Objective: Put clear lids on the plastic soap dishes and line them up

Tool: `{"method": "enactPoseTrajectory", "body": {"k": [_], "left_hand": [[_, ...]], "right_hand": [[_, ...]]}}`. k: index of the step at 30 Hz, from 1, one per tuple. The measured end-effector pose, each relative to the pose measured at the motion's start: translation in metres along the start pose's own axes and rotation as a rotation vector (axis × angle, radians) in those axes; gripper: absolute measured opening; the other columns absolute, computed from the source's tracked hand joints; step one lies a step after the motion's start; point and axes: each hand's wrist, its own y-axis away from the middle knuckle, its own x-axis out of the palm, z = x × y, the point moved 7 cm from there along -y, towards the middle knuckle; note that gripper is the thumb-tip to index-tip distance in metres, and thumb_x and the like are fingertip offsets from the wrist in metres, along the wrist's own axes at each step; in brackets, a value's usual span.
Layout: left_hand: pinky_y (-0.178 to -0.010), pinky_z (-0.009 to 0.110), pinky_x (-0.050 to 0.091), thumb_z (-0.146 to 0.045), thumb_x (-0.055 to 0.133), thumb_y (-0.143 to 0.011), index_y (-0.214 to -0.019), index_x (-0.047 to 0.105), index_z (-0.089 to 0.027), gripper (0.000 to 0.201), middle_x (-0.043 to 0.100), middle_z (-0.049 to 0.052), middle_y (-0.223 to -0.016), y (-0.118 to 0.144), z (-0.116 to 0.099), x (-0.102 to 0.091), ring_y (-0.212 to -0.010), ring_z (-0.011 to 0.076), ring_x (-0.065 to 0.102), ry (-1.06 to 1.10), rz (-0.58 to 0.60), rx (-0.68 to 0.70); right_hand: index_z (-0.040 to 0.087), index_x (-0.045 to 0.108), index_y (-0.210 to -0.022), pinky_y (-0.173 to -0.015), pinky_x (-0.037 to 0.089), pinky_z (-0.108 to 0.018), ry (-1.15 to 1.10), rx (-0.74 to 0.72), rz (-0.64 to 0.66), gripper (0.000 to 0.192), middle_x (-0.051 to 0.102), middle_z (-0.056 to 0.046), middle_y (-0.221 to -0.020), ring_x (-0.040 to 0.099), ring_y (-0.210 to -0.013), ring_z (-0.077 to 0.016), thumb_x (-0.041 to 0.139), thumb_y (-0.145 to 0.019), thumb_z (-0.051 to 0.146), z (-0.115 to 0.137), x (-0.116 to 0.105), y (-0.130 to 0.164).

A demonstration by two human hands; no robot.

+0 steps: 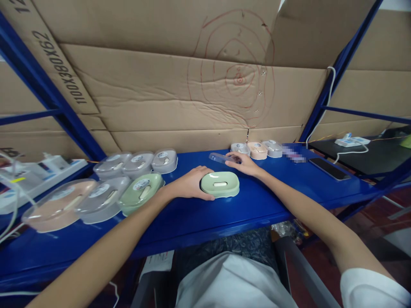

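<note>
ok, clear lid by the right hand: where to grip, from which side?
Pinch the clear lid across its near long edge, coming from the right, where the right hand already touches it. It lies flat and shallow, so likely only the rim gives purchase.

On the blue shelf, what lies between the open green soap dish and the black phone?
In the head view, only the right hand and its forearm cross between the green soap dish and the phone; otherwise bare blue shelf.

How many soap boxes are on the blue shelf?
10. Six lidded ones sit in two rows at the left, one open green box is by the left hand, and three are behind the right hand, at the back.
</note>
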Motion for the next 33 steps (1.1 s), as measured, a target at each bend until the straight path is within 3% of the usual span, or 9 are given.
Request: {"method": "enactPoseTrajectory", "body": {"k": [4, 8, 12, 16, 24, 33], "left_hand": [[-0.110, 0.049, 0.044, -0.062, 0.092, -0.064, -0.133, 0.067, -0.020, 0.084, 0.070, 0.012, -0.129, -0.002, 0.003, 0.001, -0.127, 0.0394, 0.058, 0.003, -0.038, -0.020], [-0.113, 0.051, 0.043, -0.062, 0.093, -0.061, -0.128, 0.070, -0.019, 0.083, 0.070, 0.013, -0.131, -0.004, 0.015, 0.002, -0.135, 0.0423, 0.052, 0.061, -0.133, -0.074], [-0.111, 0.051, 0.048, -0.061, 0.094, -0.059, -0.137, 0.064, -0.019, 0.094, 0.067, 0.014, -0.139, -0.005, 0.030, 0.004, -0.131, 0.0419, 0.059, 0.140, -0.198, -0.195], [-0.113, 0.055, 0.047, -0.057, 0.096, -0.058, -0.149, 0.052, -0.017, 0.108, 0.062, 0.018, -0.148, -0.004, 0.035, 0.006, -0.134, 0.0416, 0.060, 0.252, -0.228, -0.239], [-0.115, 0.052, 0.046, -0.049, 0.098, -0.059, -0.144, 0.053, -0.018, 0.101, 0.063, 0.017, -0.147, -0.006, 0.039, 0.009, -0.134, 0.0375, 0.061, 0.412, -0.248, -0.210], [-0.113, 0.052, 0.047, -0.049, 0.096, -0.063, -0.139, 0.057, -0.021, 0.090, 0.065, 0.014, -0.143, -0.004, 0.032, 0.006, -0.131, 0.0358, 0.063, 0.418, -0.221, -0.177]], "right_hand": [[0.024, 0.073, -0.126, -0.101, 0.060, -0.047, -0.305, 0.111, -0.026, 0.052, 0.076, -0.007, -0.105, 0.074, -0.100, -0.0238, 0.080, -0.087, 0.057, 0.000, 0.000, -0.001], [0.025, 0.076, -0.127, -0.107, 0.059, -0.050, -0.493, 0.112, -0.014, 0.053, 0.079, -0.008, -0.111, 0.077, -0.105, -0.0254, 0.084, -0.084, 0.054, 0.010, 0.001, 0.001], [0.027, 0.078, -0.126, -0.118, 0.051, -0.054, -0.490, 0.063, 0.039, 0.050, 0.077, -0.008, -0.132, 0.073, -0.121, -0.0279, 0.088, -0.082, 0.048, 0.019, 0.004, 0.005], [0.027, 0.078, -0.126, -0.123, 0.046, -0.056, -0.455, 0.027, 0.109, 0.048, 0.076, -0.008, -0.137, 0.068, -0.132, -0.0300, 0.087, -0.083, 0.045, 0.023, 0.010, 0.009], [0.025, 0.075, -0.130, -0.121, 0.047, -0.055, -0.467, -0.050, 0.240, 0.054, 0.075, -0.010, -0.138, 0.068, -0.131, -0.0290, 0.090, -0.080, 0.040, 0.022, 0.024, 0.010], [0.024, 0.071, -0.127, -0.120, 0.047, -0.054, -0.422, -0.134, 0.244, 0.058, 0.072, -0.010, -0.133, 0.067, -0.129, -0.0292, 0.092, -0.077, 0.045, 0.025, 0.030, 0.011]]}}
